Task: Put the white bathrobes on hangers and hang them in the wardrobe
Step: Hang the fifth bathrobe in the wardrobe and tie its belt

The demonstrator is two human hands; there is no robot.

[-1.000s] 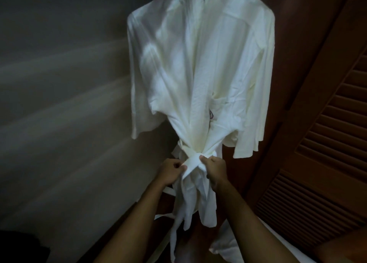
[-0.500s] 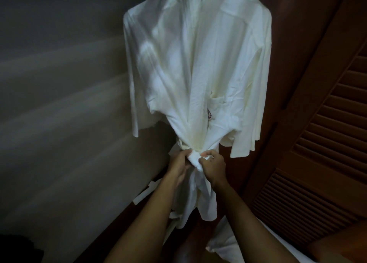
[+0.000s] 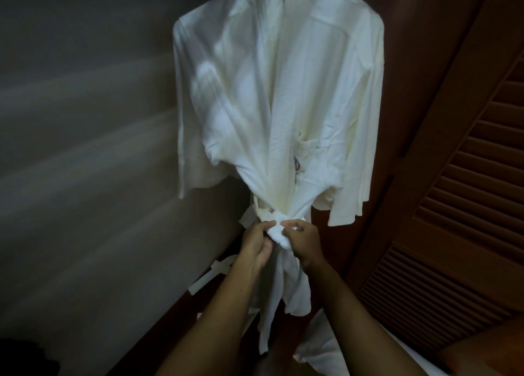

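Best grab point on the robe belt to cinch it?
Grip the belt knot at the waist of the white bathrobe, from both sides at once, as the left hand and right hand do: it bunches there, while the tails hang loose below.

Dim interior. A plain grey wall (image 3: 85, 148), crossed by faint slanting bands of light, fills the left side. At right, a dark brown wooden louvred door (image 3: 459, 233) with horizontal slats. A black shape (image 3: 25, 358) occupies the lower-left corner.
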